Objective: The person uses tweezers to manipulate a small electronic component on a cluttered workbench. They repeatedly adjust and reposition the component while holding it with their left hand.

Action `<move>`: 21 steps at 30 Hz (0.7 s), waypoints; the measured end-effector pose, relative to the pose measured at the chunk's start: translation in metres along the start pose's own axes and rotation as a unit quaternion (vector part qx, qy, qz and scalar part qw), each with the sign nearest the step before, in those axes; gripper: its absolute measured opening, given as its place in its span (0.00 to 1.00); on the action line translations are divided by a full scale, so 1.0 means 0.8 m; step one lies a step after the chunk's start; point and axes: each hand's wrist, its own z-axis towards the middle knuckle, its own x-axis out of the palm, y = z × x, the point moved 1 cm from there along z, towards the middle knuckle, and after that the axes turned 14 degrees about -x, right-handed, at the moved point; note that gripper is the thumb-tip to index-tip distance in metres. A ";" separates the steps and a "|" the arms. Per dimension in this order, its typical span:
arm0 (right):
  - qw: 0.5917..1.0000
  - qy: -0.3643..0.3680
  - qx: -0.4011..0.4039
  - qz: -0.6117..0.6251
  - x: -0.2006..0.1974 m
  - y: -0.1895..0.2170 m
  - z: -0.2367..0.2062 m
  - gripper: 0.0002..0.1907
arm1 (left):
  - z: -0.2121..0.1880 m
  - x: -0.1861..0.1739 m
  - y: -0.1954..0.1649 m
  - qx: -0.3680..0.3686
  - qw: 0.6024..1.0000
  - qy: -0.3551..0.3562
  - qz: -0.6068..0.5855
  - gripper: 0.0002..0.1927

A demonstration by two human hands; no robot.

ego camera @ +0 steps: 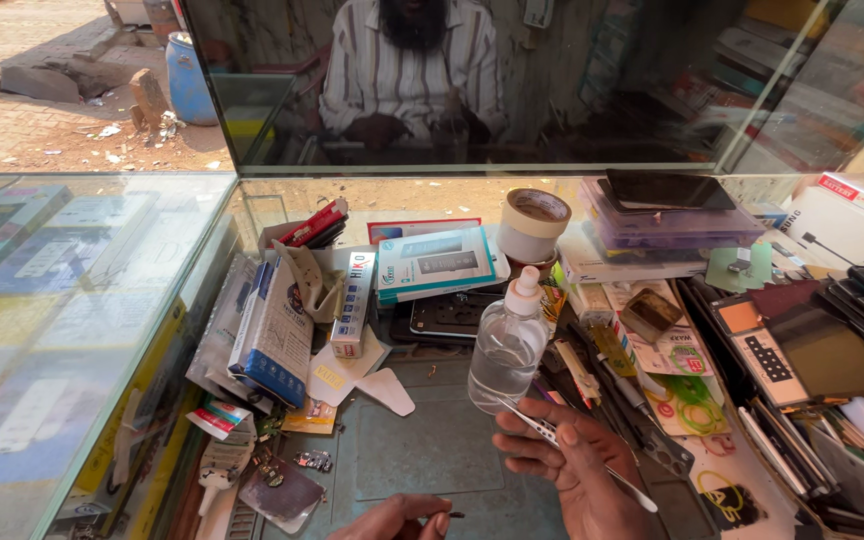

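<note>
Two hands were at work just below the clear plastic bottle (508, 345), which stood upright on the grey mat (422, 450) of the cluttered desk (372, 375). The right hand (577, 465) was half closed, its thumb and forefinger pinching a pair of metal tweezers (572, 450) near their middle, so that the pointed end lay close to the foot of the bottle and the long tail ran down and away from it. The left hand (392, 518), lower still and to the left of the bottle, was curled nearly closed around something small and dark (449, 515) that poked out between the fingertips (too small to name with any certainty).

Judging from this, the fine work called for a steadier hold: the tweezers were gripped rather far back, and sliding the fingers nearer the tips would likely have given better control. Resting both wrists on the mat would probably have helped too, and keeping the small piece over the mat meant a dropped part stayed findable. The bottle stood close to the tweezer tips, so a careless sweep could have knocked it over. Left of the bottle lay a blue and white box (274, 335); behind it, a roll of tape (534, 225).
</note>
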 end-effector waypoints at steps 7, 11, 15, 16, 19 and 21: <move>0.991 0.059 -0.091 0.075 0.020 0.041 -0.021 0.19 | 0.004 -0.015 -0.006 0.107 0.992 -0.048 0.042 0.05; 0.904 0.274 -0.328 -0.012 -0.024 0.043 -0.032 0.23 | 0.004 -0.002 0.011 0.213 0.974 -0.055 0.050 0.07; 0.907 0.242 -0.329 -0.104 -0.058 0.006 -0.032 0.27 | 0.005 0.021 0.035 0.328 0.938 -0.008 0.112 0.06; 0.907 0.234 -0.326 -0.126 -0.062 -0.002 -0.034 0.28 | 0.004 0.024 0.041 0.341 0.932 -0.001 0.120 0.06; 0.932 0.259 -0.191 -0.169 -0.061 -0.019 -0.039 0.29 | 0.002 0.027 0.052 0.370 0.919 0.014 0.137 0.06; 0.927 0.108 -0.211 -0.292 -0.054 -0.030 -0.046 0.29 | 0.001 0.027 0.055 0.381 0.913 0.024 0.143 0.06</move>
